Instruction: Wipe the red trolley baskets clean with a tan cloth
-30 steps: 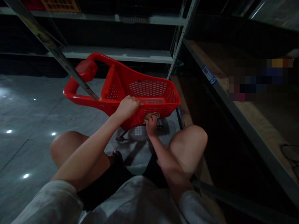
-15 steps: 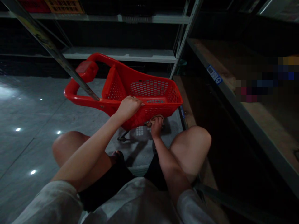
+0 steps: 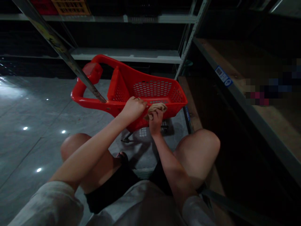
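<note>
My left hand (image 3: 134,110) is closed over the near rim of the red shopping cart (image 3: 131,84), fingers curled onto the edge; my right hand (image 3: 155,124), just beside it, grips a bunched tan cloth (image 3: 160,107) and holds it at the cart's near side, by the rim; the cart stands on the grey floor (image 3: 25,153) in front of my bent knees (image 3: 199,150), its handle (image 3: 90,73) to the left and its basket toward the right; a metal pole (image 3: 63,51) slants across the handle, its lower end at the near rim; behind the cart runs a white shelf rack (image 3: 127,55), with an orange crate (image 3: 70,7) and a red crate (image 3: 45,7) side by side on its upper level; to my right lies a wooden shelf (image 3: 275,125), a blue label (image 3: 224,76) on its edge.
</note>
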`<state>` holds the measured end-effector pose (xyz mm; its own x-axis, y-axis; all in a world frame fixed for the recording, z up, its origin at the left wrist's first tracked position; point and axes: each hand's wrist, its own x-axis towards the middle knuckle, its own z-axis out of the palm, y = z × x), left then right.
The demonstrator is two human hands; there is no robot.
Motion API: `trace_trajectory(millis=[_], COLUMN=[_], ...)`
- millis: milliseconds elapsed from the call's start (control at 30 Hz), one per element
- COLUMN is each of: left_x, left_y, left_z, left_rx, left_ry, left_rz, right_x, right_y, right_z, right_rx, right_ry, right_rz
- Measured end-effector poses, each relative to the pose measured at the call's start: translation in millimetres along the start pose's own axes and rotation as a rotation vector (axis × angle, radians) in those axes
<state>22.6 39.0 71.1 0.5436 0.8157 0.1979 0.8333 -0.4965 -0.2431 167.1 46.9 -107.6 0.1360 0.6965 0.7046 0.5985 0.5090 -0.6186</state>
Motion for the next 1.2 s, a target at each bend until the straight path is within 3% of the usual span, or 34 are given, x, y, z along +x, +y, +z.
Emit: trace_trajectory(millis=[133, 200, 300, 467, 567, 633, 767, 867, 933, 1100, 1200], left_x=[-32, -51, -71, -77, -78, -78, -79, -79, -79, -79, -86], left_y=[-19, -34, -53, -61, -61, -62, -66, -68, -68, -65, -63], left_z=[-21.6, -28.9, -30.6, -19.8, -14.0, -10.9, -4.8, -0.4, 2.0, 2.8, 0.1], left_rx=[0.129, 0.173, 0.162, 0.16, 0.167, 0.158, 0.13, 0.133, 0.123, 0.088, 0.037], left_ry=[-0.02, -0.023, -0.006, 0.071, 0.141, 0.178, 0.234, 0.261, 0.273, 0.304, 0.361], left_rz=[-0.112, -0.193, -0.188, -0.103, -0.08, -0.069, -0.059, -0.061, -0.058, -0.049, -0.03], right_x=[-72, -85, -64, 14, 21, 0, -66, -89, -76, 3, 15], right_y=[15, 14, -10, -77, -89, -79, -47, -42, -54, -102, -105], right_z=[12, 14, 18, 27, 39, 47, 53, 48, 44, 38, 42], right_rx=[0.029, 0.053, 0.072, 0.227, 0.255, 0.214, 0.159, 0.158, 0.157, 0.201, 0.199], right_ry=[-0.134, -0.135, -0.089, 0.062, 0.054, -0.042, -0.289, -0.307, -0.267, -0.025, 0.038], right_rz=[0.036, 0.052, 0.09, -0.018, -0.105, -0.095, -0.013, 0.01, 0.015, -0.042, -0.119])
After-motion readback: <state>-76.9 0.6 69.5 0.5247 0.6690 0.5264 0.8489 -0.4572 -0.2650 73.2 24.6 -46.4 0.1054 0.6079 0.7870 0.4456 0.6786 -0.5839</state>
